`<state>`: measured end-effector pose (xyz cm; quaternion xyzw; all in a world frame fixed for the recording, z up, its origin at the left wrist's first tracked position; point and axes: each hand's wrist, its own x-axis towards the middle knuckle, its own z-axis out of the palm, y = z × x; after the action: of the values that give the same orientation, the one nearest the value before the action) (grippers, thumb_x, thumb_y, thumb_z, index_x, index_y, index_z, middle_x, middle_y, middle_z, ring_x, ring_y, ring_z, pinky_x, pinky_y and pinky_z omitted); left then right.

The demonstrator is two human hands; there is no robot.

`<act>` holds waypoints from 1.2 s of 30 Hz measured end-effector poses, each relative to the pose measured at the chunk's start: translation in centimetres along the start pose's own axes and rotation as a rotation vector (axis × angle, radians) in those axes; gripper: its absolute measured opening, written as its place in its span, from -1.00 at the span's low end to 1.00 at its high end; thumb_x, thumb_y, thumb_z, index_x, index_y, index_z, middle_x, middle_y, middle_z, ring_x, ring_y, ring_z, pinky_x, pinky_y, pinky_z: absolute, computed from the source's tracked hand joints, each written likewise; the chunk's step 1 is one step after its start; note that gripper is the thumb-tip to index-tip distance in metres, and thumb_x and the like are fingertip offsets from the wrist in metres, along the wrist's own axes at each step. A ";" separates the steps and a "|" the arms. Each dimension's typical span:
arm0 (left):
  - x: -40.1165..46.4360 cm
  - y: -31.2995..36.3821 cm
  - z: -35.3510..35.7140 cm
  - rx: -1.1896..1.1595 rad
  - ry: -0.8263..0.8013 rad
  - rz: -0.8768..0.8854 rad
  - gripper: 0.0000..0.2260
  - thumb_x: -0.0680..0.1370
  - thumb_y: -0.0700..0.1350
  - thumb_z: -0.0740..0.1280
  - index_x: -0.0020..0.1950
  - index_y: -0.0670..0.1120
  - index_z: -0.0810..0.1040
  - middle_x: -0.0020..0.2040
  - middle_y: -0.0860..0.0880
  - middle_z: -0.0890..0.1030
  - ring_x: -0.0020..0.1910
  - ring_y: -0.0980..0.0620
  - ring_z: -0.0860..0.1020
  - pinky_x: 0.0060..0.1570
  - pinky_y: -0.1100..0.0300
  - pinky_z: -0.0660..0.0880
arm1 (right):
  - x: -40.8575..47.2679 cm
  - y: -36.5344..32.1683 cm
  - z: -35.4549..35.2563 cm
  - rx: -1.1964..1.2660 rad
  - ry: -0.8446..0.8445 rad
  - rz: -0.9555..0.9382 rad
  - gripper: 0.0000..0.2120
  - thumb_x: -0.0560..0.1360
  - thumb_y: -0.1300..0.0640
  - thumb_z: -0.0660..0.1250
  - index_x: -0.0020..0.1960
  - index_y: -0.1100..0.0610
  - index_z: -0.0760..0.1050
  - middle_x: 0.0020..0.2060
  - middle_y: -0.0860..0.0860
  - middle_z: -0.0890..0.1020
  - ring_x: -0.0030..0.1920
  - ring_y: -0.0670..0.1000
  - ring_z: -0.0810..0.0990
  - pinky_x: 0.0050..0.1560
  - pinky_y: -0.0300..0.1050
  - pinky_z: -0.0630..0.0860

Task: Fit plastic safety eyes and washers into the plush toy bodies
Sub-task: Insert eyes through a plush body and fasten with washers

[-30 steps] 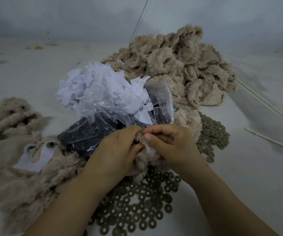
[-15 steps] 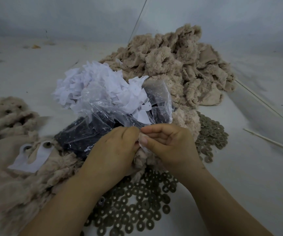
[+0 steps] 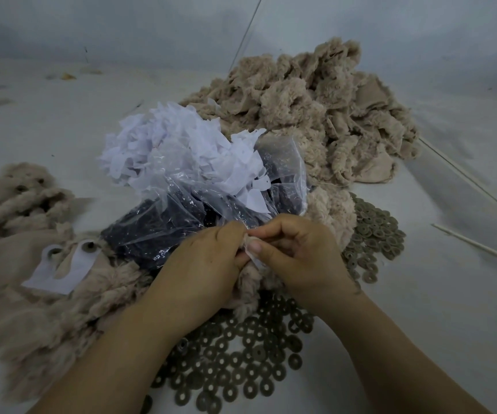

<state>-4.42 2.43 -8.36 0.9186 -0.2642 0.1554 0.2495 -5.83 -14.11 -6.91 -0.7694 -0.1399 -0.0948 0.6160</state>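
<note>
My left hand (image 3: pixel 199 270) and my right hand (image 3: pixel 298 252) meet at the middle of the view, both gripping one beige plush toy body (image 3: pixel 250 285). The fingers of both hands pinch its upper edge, where a sliver of white paper shows; any eye or washer there is hidden. A clear plastic bag of black safety eyes (image 3: pixel 163 231) lies just behind the hands. Grey-green washers (image 3: pixel 241 360) are scattered on the table under my wrists, and more washers (image 3: pixel 375 234) lie to the right.
A big heap of beige plush bodies (image 3: pixel 316 106) sits at the back right. White paper pieces (image 3: pixel 175 144) pile behind the bag. Plush bodies with eyes and a white paper piece (image 3: pixel 62 264) lie at the left. Thin sticks (image 3: pixel 477 246) lie at the right.
Both hands have stayed together on the plush body. My fingers have shifted slightly at its upper edge, and the view has drifted a little.
</note>
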 end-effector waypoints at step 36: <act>-0.1 1.2 -0.8 -0.015 0.058 0.076 -0.71 0.56 0.02 0.13 -0.08 -0.16 0.53 -0.21 0.00 0.52 -0.25 0.00 0.45 -0.33 0.03 0.42 | 0.2 -0.4 -0.7 -0.160 0.007 -0.085 -0.83 0.41 0.26 0.54 -0.13 0.03 0.61 -0.26 -0.12 0.68 -0.24 -0.16 0.68 -0.20 -0.35 0.59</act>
<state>-5.29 1.98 -7.31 0.9010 -0.2929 0.1894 0.2578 -5.77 -14.68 -6.34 -0.8092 -0.1624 -0.1343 0.5485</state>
